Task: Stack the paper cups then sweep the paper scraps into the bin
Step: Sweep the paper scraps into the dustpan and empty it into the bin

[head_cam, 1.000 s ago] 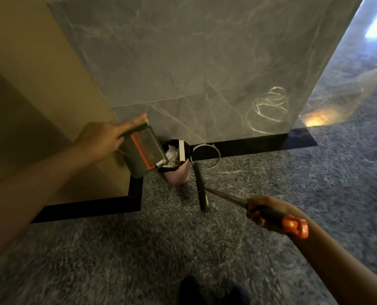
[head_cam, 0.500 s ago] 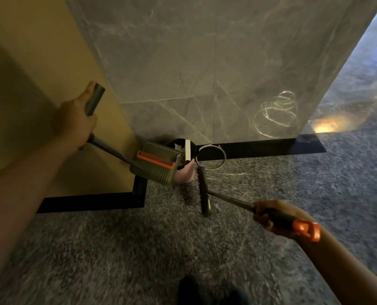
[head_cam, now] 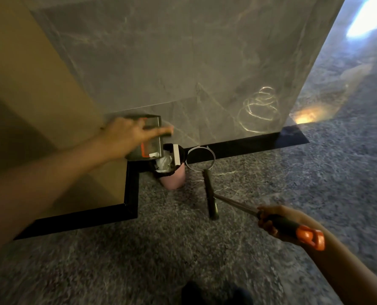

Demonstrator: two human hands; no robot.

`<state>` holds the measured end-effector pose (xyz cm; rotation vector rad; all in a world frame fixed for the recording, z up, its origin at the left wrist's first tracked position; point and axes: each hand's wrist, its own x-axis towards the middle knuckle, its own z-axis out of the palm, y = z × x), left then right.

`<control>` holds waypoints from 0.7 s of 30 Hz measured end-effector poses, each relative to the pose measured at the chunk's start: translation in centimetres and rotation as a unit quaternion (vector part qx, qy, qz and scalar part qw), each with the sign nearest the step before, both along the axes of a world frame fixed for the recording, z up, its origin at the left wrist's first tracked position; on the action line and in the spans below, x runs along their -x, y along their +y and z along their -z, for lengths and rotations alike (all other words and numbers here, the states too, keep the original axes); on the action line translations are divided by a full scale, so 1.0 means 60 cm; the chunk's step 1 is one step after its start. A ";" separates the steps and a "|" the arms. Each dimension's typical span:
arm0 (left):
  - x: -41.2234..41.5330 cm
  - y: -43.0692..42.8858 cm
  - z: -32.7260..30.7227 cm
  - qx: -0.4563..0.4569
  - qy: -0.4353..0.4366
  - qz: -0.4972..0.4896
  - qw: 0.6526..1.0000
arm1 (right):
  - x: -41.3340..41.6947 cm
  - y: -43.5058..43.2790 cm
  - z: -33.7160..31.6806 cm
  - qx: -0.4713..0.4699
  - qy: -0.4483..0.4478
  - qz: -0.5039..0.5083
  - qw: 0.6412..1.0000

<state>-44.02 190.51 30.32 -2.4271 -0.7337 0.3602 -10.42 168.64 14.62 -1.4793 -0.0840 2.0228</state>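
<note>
Pink bin [head_cam: 174, 180] at the foot of the marble wall [head_cam: 183, 62], white paper scraps [head_cam: 164, 161] heaped inside, dustpan [head_cam: 153, 146] tilted just above its rim. Left hand [head_cam: 128, 135] spread across the dustpan's back, blurred, perhaps clasping it; cannot tell. Right hand [head_cam: 275, 221] curled tight round the broom handle [head_cam: 308, 235], brush head [head_cam: 210, 194] down on the floor [head_cam: 139, 249] beside the bin.

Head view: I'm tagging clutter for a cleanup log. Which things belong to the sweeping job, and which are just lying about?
Job: dustpan, held by the left hand over the pink bin; paper scraps in it; broom, gripped by the right hand.
Lying about: white ring beside the pink bin.
</note>
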 end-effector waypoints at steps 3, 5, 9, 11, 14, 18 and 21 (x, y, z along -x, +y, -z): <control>-0.008 -0.067 0.115 0.150 0.147 0.025 0.977 | 0.003 0.009 0.011 0.011 -0.003 -0.012 1.000; 0.007 -0.062 0.132 0.169 0.139 0.019 0.976 | 0.006 0.008 0.016 0.023 -0.005 -0.014 1.000; 0.015 -0.053 0.136 0.090 0.119 0.092 0.985 | 0.009 0.007 0.024 0.032 -0.045 -0.038 0.998; 0.015 -0.049 0.141 0.108 0.112 0.096 0.983 | 0.012 0.011 0.028 0.039 -0.056 -0.051 0.996; 0.011 -0.036 0.134 0.120 0.093 0.051 0.987 | 0.017 0.013 0.023 0.050 -0.019 -0.050 0.997; 0.032 -0.006 0.094 0.045 -0.060 0.009 0.997 | 0.024 0.014 0.012 0.057 0.009 -0.063 0.996; 0.061 0.012 0.052 0.052 -0.169 -0.069 0.982 | 0.032 0.015 0.007 0.060 0.019 -0.071 0.995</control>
